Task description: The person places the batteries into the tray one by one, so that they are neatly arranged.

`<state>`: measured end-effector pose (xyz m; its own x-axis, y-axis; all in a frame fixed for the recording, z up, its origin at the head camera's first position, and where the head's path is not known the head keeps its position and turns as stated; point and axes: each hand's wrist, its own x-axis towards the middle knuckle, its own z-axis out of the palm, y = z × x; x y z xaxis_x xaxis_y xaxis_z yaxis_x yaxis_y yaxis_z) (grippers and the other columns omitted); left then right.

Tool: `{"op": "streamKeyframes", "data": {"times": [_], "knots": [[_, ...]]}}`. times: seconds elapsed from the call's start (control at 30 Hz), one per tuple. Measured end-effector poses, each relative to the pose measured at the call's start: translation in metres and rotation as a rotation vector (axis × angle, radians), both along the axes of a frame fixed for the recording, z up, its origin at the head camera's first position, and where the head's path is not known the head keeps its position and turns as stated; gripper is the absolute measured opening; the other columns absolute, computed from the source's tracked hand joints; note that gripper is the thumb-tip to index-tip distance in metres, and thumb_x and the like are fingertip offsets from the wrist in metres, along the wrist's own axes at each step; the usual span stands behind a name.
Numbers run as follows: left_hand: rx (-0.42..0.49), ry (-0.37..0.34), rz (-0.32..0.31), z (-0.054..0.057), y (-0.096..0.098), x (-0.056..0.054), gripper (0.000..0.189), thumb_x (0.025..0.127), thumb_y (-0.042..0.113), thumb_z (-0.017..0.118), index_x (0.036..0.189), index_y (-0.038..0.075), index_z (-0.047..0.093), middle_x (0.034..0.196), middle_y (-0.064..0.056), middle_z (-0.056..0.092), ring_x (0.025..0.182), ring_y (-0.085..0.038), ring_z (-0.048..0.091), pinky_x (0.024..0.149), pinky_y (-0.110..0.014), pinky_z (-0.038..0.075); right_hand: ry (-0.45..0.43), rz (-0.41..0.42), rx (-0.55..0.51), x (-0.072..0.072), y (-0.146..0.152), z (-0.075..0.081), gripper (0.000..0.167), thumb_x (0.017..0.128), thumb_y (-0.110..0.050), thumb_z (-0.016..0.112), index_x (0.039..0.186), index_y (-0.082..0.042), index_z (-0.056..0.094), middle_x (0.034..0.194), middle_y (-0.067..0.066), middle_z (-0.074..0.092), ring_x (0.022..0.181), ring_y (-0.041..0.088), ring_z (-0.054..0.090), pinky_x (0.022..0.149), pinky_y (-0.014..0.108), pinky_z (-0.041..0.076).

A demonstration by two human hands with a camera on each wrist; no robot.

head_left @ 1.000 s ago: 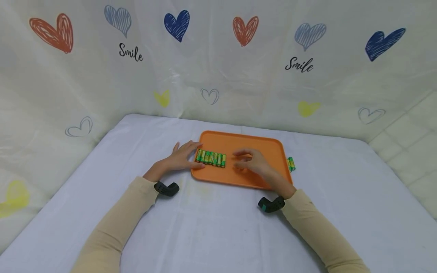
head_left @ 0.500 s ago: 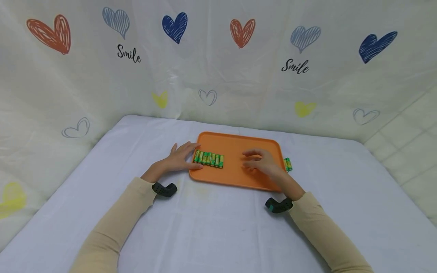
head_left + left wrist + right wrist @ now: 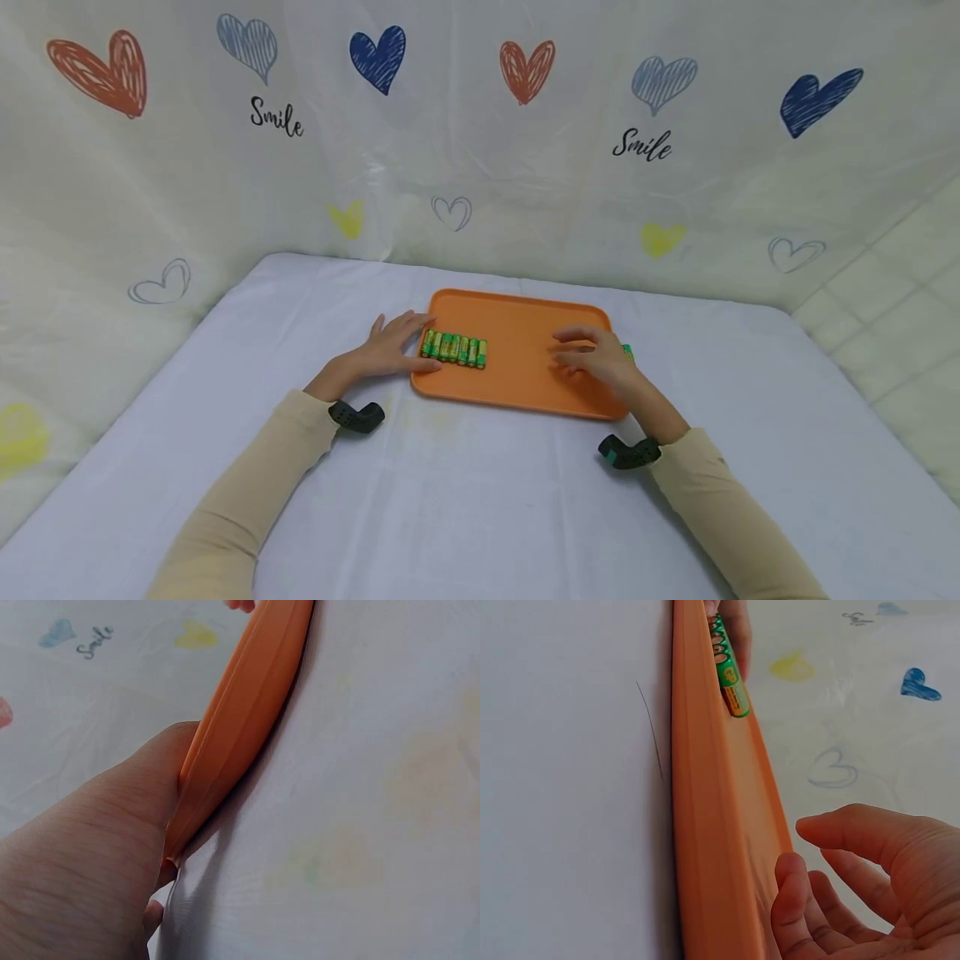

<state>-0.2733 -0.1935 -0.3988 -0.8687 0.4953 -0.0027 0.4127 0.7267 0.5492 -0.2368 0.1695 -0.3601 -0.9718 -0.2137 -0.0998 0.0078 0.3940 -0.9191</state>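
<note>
An orange tray [image 3: 517, 333] lies on the table with a row of several green-and-yellow batteries [image 3: 453, 349] side by side at its left end. Around that end of the row my left hand [image 3: 384, 348] rests at the tray's left edge, thumb on the near side and fingers on the far side, spread apart. In the left wrist view this hand [image 3: 90, 840] lies against the tray's rim. My right hand [image 3: 596, 358] hovers over the tray's right part, fingers loosely bent. The right wrist view shows a gap between thumb and fingers, with nothing held.
Just beyond the tray's right edge a green battery end [image 3: 628, 351] peeks out, mostly hidden behind the right hand. White cloth [image 3: 480, 500] covers the table. Behind it hangs a pale sheet [image 3: 480, 150] printed with hearts.
My right hand has moved right across the tray, away from the row, and now covers most of the batteries outside the tray. My left hand and the row stay put.
</note>
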Motion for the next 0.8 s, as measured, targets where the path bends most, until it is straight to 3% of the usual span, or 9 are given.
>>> {"op": "streamKeyframes", "data": {"times": [0.5,0.63,0.8], "knots": [[0.005,0.001,0.013,0.002,0.002,0.003,0.091,0.084,0.053,0.069,0.155,0.013,0.027,0.16,-0.013,0.023,0.15,-0.032,0.009,0.113,-0.06,-0.013,0.017,0.013,-0.001,0.002,0.039,0.01,0.052,0.09,-0.014,0.07,0.133,0.01,0.051,0.129,0.026,0.056,0.078,0.014,0.068,0.073,0.027,0.056],[0.005,0.003,0.016,0.002,0.002,0.002,0.091,0.084,0.053,0.069,0.155,0.014,0.027,0.159,-0.012,0.023,0.15,-0.031,0.01,0.113,-0.059,-0.013,0.026,0.023,0.033,0.001,0.049,0.013,0.055,0.089,-0.019,0.072,0.133,0.007,0.052,0.128,0.018,0.057,0.079,0.016,0.067,0.073,0.027,0.055],[0.006,0.01,0.015,0.001,0.002,0.001,0.091,0.085,0.054,0.069,0.154,0.014,0.027,0.159,-0.012,0.024,0.149,-0.032,0.011,0.113,-0.06,-0.013,0.044,0.039,0.088,-0.001,0.066,0.014,0.056,0.09,-0.022,0.072,0.134,0.004,0.052,0.136,0.019,0.052,0.086,0.014,0.065,0.077,0.027,0.053]]}}
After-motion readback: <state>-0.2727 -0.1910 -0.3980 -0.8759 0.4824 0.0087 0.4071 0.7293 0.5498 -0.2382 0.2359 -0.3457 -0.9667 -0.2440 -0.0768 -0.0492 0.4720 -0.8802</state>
